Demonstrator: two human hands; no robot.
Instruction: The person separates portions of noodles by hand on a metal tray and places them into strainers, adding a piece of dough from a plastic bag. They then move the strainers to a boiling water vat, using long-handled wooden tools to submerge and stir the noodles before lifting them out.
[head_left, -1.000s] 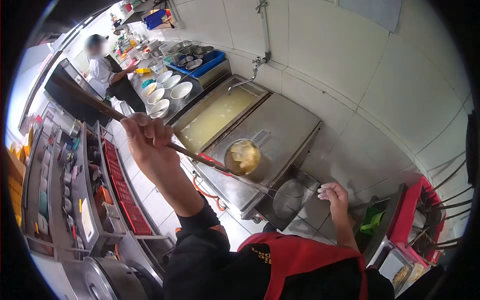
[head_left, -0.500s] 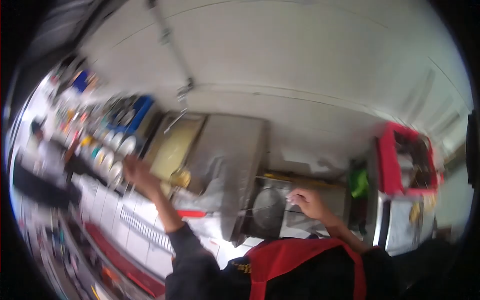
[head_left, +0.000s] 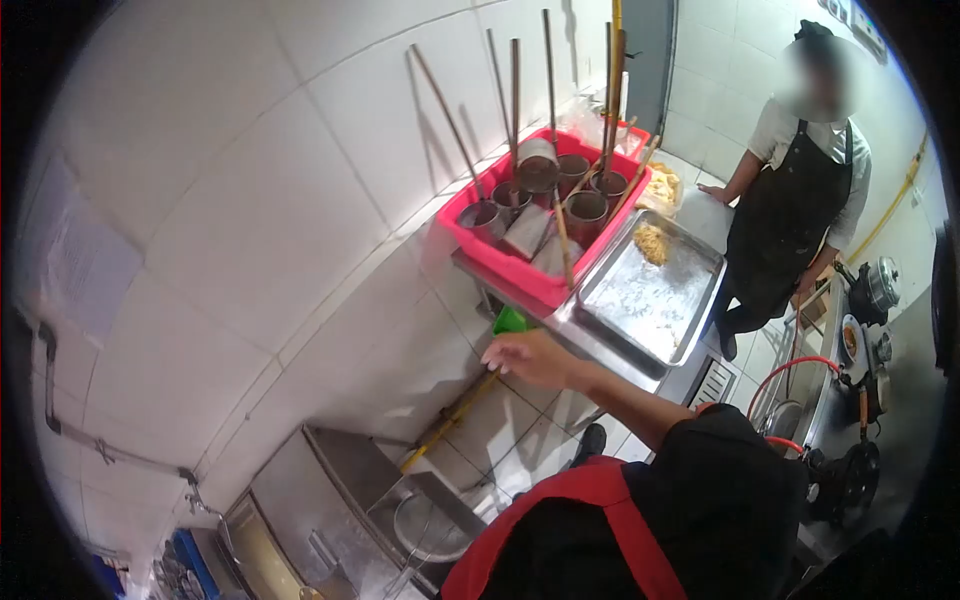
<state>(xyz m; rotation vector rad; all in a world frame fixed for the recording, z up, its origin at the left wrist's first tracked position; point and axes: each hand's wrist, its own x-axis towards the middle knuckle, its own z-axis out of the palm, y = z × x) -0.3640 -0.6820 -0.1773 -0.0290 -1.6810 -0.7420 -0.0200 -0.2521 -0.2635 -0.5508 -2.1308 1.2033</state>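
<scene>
Red bin [head_left: 520,270] w/ long-handled ladles [head_left: 540,170] sits on the steel counter by the tiled wall, just above and right of the right hand [head_left: 530,358]. Hand is empty, fingers loosely spread, reaching toward the bin's near corner. Risk, imo: knocking the leaning handles, tipping ladles onto the steel tray [head_left: 650,290] beside it. Left hand out of view. Another person [head_left: 790,190] stands well beyond the tray.

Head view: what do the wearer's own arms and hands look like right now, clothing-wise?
Only one hand shows, the right hand: bare, no glove, ring or watch visible. Its forearm is bare up to a black sleeve ending about the elbow. A red apron strap crosses the black top. The left hand is out of view.
</scene>
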